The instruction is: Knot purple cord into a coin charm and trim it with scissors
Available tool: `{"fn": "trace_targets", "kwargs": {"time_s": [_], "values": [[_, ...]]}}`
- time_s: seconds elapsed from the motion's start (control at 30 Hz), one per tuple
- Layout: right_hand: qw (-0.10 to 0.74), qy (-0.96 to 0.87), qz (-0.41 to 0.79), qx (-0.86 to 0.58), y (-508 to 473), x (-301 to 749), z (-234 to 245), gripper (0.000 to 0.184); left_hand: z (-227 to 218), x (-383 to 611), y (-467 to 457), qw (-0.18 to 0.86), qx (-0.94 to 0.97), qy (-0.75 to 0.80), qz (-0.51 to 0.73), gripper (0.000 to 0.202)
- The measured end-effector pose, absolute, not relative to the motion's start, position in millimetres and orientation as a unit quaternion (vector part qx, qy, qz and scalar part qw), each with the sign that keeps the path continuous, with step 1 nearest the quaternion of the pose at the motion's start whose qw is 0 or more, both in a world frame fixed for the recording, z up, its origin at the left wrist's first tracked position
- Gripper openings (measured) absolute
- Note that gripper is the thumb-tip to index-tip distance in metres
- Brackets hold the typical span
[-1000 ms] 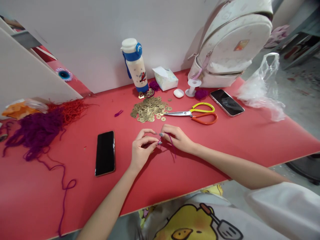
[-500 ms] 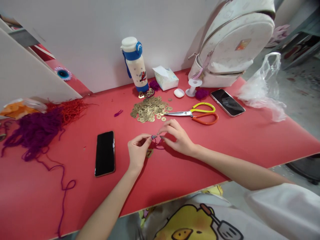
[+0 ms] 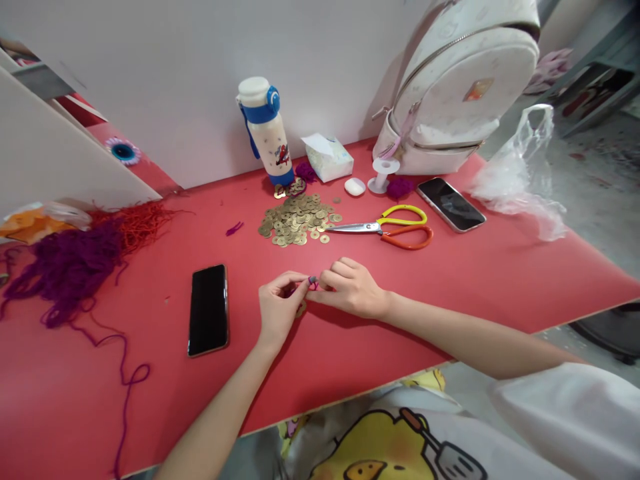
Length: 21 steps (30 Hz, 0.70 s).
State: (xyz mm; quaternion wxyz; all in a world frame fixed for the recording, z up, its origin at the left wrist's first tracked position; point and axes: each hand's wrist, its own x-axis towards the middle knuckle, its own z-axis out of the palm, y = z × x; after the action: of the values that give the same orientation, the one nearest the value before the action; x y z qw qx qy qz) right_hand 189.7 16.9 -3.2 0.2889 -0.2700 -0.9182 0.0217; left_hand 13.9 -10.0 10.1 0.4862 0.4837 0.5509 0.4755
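Observation:
Purple yarn (image 3: 313, 284) is pinched between the thumb and forefinger of my left hand (image 3: 281, 305). Close against it on the right is my right hand (image 3: 353, 288), its fingers curled in at the yarn; what exactly they grip is mostly hidden. Below my left fingertips a few brass coins (image 3: 301, 309) show in part, by the yarn. Beyond both hands lies a heap of brass coins with holes (image 3: 295, 219). Scissors (image 3: 383, 227) with one yellow and one orange handle rest right of the heap, blades pointing left.
A black phone (image 3: 209, 310) lies left of my hands, a second phone (image 3: 451, 204) at the right. Purple yarn (image 3: 65, 263) is piled far left. Along the back stand a bottle (image 3: 267, 133), a tissue pack (image 3: 327, 159), a white spool (image 3: 383, 175) and a backpack (image 3: 450, 100).
My right hand has closed its fingers and moved in against my left fingertips; before, its thumb and forefinger were apart. My left hand keeps its pinch. The view has shifted slightly.

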Motion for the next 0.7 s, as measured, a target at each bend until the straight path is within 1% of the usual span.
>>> {"fn": "trace_targets", "kwargs": {"time_s": [0.1, 0.23, 0.37, 0.47, 0.53, 0.7], "values": [[0.278, -0.915, 0.061, -0.286, 16.9, 189.1, -0.3, 0.035, 9.4, 13.2, -9.3, 0.474, 0.486, 0.559, 0.476, 0.023], [0.293, -0.902, 0.086, -0.305, 18.7, 187.9, 0.5, 0.034, 7.6, 12.8, -8.9, 0.482, 0.473, 0.565, 0.473, 0.025], [0.307, -0.901, 0.039, -0.305, 20.4, 189.0, -4.6, 0.032, 7.0, 14.3, -9.8, 0.518, 0.451, 0.564, 0.459, 0.028], [0.339, -0.893, 0.023, -0.295, 19.6, 189.8, -7.3, 0.027, 7.4, 15.0, -10.1, 0.501, 0.459, 0.576, 0.454, 0.025], [0.362, -0.883, 0.061, -0.291, 19.0, 190.0, -6.8, 0.027, 7.8, 14.9, -9.9, 0.474, 0.475, 0.587, 0.453, 0.020], [0.440, -0.811, 0.226, -0.312, 21.4, 189.9, -2.6, 0.024, 6.8, 14.3, -8.9, 0.424, 0.526, 0.584, 0.450, 0.013]]}}
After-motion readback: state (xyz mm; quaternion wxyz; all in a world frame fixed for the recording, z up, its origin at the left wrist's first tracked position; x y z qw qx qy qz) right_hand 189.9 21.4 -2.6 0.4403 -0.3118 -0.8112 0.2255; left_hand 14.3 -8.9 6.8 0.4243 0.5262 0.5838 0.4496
